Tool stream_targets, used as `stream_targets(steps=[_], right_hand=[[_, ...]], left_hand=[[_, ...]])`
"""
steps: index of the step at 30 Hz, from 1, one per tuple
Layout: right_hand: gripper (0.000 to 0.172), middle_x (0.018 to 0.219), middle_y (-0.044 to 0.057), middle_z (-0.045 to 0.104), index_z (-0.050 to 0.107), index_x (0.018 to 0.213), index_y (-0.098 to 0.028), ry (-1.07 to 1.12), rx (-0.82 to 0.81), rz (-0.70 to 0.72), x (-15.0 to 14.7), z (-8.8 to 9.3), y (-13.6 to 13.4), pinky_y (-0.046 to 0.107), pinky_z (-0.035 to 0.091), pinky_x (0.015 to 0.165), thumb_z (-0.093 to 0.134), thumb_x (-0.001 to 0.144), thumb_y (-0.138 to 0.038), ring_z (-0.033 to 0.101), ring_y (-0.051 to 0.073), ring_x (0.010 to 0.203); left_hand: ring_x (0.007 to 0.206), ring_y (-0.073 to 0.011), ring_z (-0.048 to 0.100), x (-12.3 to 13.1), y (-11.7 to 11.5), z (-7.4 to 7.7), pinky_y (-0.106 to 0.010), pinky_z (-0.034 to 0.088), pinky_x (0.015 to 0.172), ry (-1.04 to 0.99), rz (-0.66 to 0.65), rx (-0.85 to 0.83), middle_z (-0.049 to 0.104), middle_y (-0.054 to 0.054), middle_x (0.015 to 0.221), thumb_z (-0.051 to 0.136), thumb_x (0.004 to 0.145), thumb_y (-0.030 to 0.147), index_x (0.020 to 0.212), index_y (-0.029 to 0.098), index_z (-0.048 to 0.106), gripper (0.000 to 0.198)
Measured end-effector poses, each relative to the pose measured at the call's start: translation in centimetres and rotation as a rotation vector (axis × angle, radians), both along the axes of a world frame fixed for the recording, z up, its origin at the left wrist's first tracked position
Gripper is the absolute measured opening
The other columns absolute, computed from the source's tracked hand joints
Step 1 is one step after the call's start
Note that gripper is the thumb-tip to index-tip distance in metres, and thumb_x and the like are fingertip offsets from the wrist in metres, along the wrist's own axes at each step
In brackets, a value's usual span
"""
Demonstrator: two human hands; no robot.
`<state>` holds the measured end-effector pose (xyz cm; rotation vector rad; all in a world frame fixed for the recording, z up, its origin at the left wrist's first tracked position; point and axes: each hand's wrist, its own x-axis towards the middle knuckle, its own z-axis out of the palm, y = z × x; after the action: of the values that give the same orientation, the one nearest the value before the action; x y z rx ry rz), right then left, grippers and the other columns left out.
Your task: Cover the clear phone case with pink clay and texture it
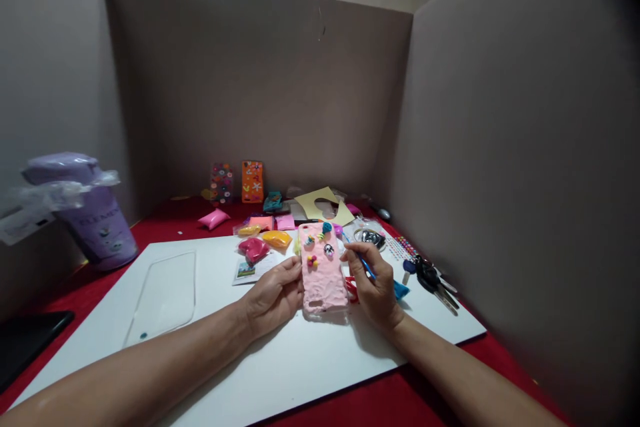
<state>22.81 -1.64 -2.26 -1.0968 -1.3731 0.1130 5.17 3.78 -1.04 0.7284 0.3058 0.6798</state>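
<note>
My left hand grips the left edge of a phone case, tilted up over the white board. Its back is coated in lumpy pink clay and carries small colourful decorations, mostly in the upper half; clear plastic shows at the bottom edge. In my right hand, closed just right of the case, is a thin blue stick-like tool. The tool's tip points up and left near the case's upper right edge; whether it touches is too small to tell. Part of a red item shows between the case and my right hand.
Clay packets in red and yellow lie behind the case. Keys rest on the right of the white board, a clear case on its left. A purple wrapped tumbler stands far left. Decorated cases lean at the back.
</note>
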Motion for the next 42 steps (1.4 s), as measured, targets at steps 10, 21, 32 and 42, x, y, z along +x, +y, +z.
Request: stream_targets(steps=[10,21,32,42], right_hand=[[0.013,0.084,0.002,0.062,0.055,0.099,-0.022,0.056,0.025,0.025,0.0,0.0,-0.2,0.033,0.048,0.076,0.051,0.086,-0.022,0.061,0.016,0.081],[0.012,0.087,0.002,0.059,0.051,0.100,-0.023,0.156,0.021,-0.047,0.6,0.5,-0.3,0.029,0.046,0.064,0.045,0.090,-0.024,0.050,0.012,0.063],[0.018,0.094,0.005,0.058,0.054,0.105,-0.022,0.157,-0.035,-0.113,1.2,0.9,-0.5,0.034,0.045,0.077,0.046,0.089,-0.026,0.056,0.019,0.084],[0.040,0.102,0.009,0.055,0.048,0.121,-0.021,0.094,-0.090,0.010,1.1,1.7,-0.9,0.037,0.048,0.076,0.037,0.091,-0.044,0.055,0.021,0.088]], left_hand=[[0.108,-0.0264,0.058,-0.1,-0.2,0.2,-0.043,0.040,0.100,0.006,0.033,-0.021,0.061,-0.018,0.111,0.045,0.088,0.008,0.107,0.008,0.054,0.021],[0.113,-0.0272,0.054,0.2,-0.1,0.6,-0.042,0.038,0.102,0.019,0.021,-0.058,0.059,-0.019,0.117,0.046,0.088,0.011,0.110,0.007,0.054,0.023],[0.103,-0.0257,0.061,0.3,0.4,1.4,-0.043,0.042,0.098,0.039,0.029,-0.148,0.063,-0.017,0.108,0.049,0.087,0.011,0.104,0.009,0.058,0.019],[0.099,-0.0237,0.062,0.1,0.0,3.3,-0.034,0.050,0.087,0.137,0.132,-0.108,0.067,-0.013,0.101,0.059,0.083,0.016,0.101,0.012,0.062,0.019]])
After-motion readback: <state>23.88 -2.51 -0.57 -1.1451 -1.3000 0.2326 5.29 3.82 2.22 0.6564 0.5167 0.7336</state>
